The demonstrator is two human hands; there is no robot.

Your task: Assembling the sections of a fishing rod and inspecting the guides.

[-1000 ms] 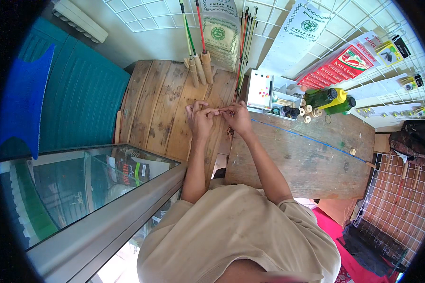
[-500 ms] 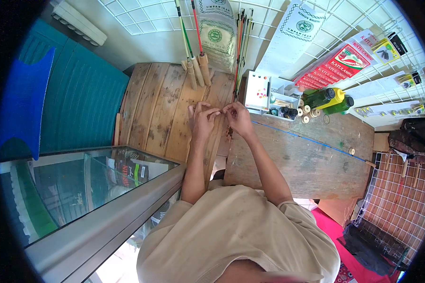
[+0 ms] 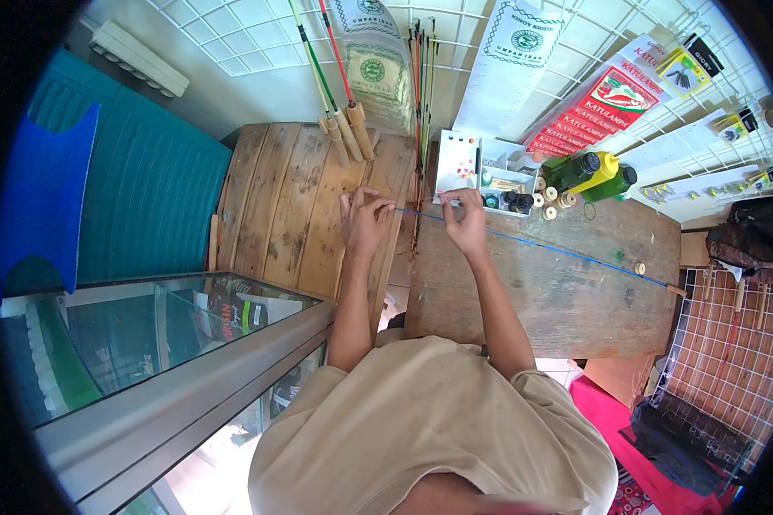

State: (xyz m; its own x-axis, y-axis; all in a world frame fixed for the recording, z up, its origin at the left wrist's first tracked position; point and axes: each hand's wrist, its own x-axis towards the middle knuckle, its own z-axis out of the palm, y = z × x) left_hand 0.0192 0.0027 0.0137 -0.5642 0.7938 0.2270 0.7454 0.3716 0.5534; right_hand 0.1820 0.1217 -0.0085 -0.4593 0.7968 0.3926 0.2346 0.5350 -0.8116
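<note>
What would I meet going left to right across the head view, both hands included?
Blue panel → left hand → right hand → small dark bottles → yellow bottle → lone wooden spool → dark bag.

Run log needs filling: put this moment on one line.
left hand: pinches blue rod near thin end; right hand: over rod, grip unclear; rod: extends over brown tabletop; wooden spool: near rod handle

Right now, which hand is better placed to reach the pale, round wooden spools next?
Probably the right hand: it is nearer the spools, though it may pinch something fine. The left hand is farther off, apparently pinching one end of a slim blue rod.
</note>
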